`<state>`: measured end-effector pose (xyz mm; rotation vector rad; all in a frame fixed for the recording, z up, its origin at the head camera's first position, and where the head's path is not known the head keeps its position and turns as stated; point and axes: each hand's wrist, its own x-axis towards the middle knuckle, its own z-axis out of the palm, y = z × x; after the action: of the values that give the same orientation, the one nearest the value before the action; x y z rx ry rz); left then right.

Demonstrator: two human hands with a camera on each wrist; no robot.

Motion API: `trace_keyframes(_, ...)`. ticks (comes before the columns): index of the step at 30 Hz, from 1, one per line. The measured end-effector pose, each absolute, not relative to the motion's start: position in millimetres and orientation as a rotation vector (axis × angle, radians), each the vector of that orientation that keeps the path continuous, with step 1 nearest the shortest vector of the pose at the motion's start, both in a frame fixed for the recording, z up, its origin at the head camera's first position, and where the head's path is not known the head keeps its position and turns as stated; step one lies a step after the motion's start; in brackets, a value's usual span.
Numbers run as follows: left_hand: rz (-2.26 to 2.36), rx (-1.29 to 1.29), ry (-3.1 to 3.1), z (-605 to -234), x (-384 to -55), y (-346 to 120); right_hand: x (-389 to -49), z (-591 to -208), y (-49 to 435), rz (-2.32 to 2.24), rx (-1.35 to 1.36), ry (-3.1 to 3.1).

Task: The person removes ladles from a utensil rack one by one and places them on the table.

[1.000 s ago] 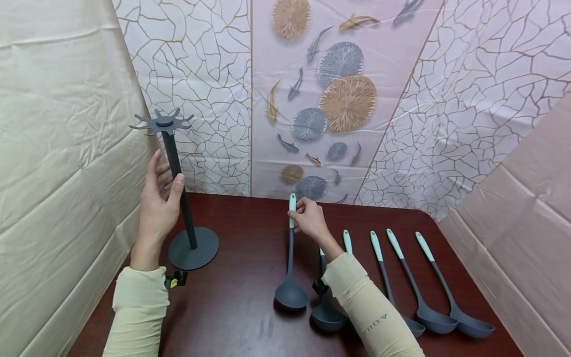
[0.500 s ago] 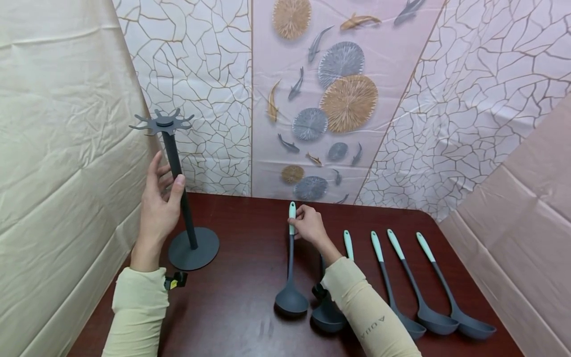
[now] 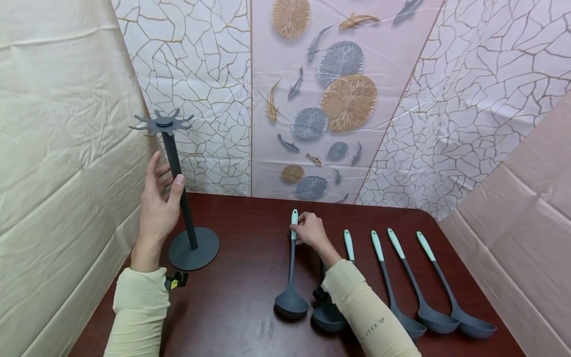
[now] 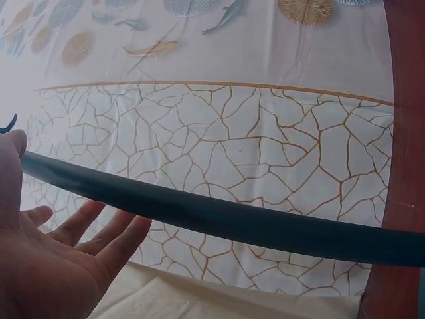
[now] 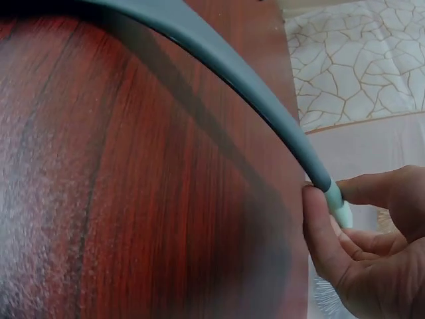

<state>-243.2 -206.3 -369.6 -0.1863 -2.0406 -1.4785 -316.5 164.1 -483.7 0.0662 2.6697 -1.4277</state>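
In the head view my right hand (image 3: pixel 311 230) pinches the mint-green handle of a dark grey ladle (image 3: pixel 291 277) between thumb and fingers. The handle is raised off the table, casting a shadow in the right wrist view; whether the bowl touches the table I cannot tell. My left hand (image 3: pixel 159 206) is at the upright pole of a dark utensil stand (image 3: pixel 186 213), thumb on one side and loosely bent fingers on the other. In the left wrist view those fingers (image 4: pixel 126 232) reach to the pole (image 4: pixel 219 216) without closing round it. The stand's hooks (image 3: pixel 164 122) carry nothing.
Several more ladles lie to the right, including one partly behind my right forearm (image 3: pixel 329 317) and one at the far right (image 3: pixel 473 325). The dark red table (image 3: pixel 241 307) ends at a patterned backdrop (image 3: pixel 209 99). Cloth walls (image 3: pixel 67 198) flank both sides.
My right hand has lowered the ladle's handle toward the table, with its bowl shifting slightly toward me. The left hand and the stand have stayed in place.
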Motion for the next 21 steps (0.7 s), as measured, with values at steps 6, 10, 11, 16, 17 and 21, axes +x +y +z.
trace_keyframes(6, -1.481, -0.187, -2.044, -368.8, -243.1, -204.9, -316.4, -482.7, 163.2, -1.313, 0.103, 2.652)
trace_keyframes(10, -1.477, -0.184, -2.043, -368.7, -242.1, -205.6, -315.5, -482.7, 162.4, -1.273, 0.079, 2.631)
trace_keyframes(11, -1.479, -0.186, -2.041, -368.5, -241.9, -205.7, -315.4, -482.9, 162.1, -1.269, 0.075, 2.621)
trace_keyframes(16, -1.480, -0.191, -2.035, -369.0, -241.8, -206.1, -315.6, -485.1, 160.8, -1.202, 0.065, 2.584)
trace_keyframes(17, -1.479, -0.191, -2.036, -369.4, -242.0, -206.3, -315.7, -485.8, 160.4, -1.183, 0.068, 2.583)
trace_keyframes(21, -1.476, -0.186, -2.040, -371.1, -242.8, -206.9, -314.7, -487.1, 158.4, -1.131, 0.076, 2.590)
